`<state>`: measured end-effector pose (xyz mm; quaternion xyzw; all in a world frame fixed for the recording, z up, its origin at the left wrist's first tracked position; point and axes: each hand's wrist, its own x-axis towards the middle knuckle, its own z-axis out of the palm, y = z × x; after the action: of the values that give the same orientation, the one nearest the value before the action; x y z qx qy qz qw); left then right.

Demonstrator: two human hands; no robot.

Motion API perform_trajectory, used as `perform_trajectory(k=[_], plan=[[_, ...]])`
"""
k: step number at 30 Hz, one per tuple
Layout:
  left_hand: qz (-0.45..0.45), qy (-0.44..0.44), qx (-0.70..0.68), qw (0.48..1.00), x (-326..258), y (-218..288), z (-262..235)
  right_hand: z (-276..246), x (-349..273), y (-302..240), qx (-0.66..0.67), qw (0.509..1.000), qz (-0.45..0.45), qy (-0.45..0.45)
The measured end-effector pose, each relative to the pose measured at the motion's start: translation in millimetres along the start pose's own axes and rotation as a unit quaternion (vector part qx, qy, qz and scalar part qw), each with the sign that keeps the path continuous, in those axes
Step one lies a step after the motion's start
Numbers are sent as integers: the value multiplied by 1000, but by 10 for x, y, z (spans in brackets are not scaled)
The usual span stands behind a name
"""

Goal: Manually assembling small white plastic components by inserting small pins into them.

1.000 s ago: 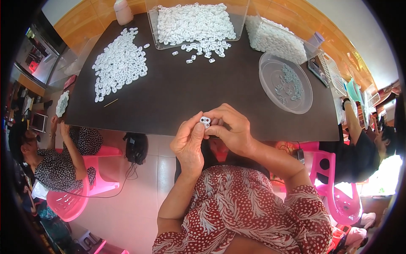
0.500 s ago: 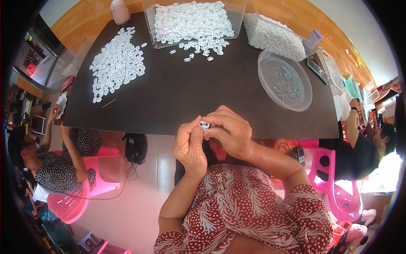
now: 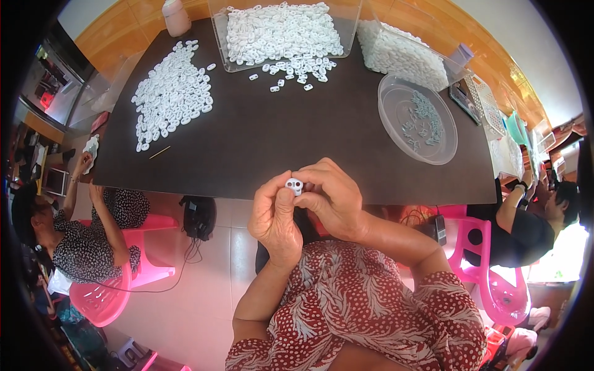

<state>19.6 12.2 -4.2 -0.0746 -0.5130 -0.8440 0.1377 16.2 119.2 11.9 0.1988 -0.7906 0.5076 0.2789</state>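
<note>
A small white plastic piece with two dark holes (image 3: 294, 185) sits between the fingertips of both my hands, just off the table's near edge. My left hand (image 3: 275, 222) pinches its left side with thumb and forefinger. From the right, my right hand (image 3: 337, 201) closes thumb and fingers on it, hiding part of it. A flat pile of similar white two-hole pieces (image 3: 173, 96) covers the table's left side, with a thin stick (image 3: 159, 152) below it. More loose pieces (image 3: 297, 68) lie before a clear bin (image 3: 218, 43) heaped with them.
On the dark table (image 3: 278, 133), a round clear lid (image 3: 396, 139) holds small grey-green parts (image 3: 424, 111). Behind it stands a second clear container of white pieces (image 3: 402, 52). A phone (image 3: 464, 102) and bottle (image 3: 176, 18) are near the edges. People sit at both sides.
Both hands have shifted slightly left with the white piece, which is turned so its two holes show more plainly. At the right, another person's arm has moved.
</note>
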Motion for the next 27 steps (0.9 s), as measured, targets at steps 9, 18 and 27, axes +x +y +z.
perform_trajectory(k=[9, 18, 27], plan=[[32, -19, -5, 999, -46, -73, -5, 44, -9, 47, -27, 997, -69, 21], [65, 4, -6, 998, -58, -99, 57, 78, 20, 59, -36, 991, -126, 36], [36, 22, 18, 999, -77, -123, 59, 78, 20, 103, -42, 992, -116, 31]])
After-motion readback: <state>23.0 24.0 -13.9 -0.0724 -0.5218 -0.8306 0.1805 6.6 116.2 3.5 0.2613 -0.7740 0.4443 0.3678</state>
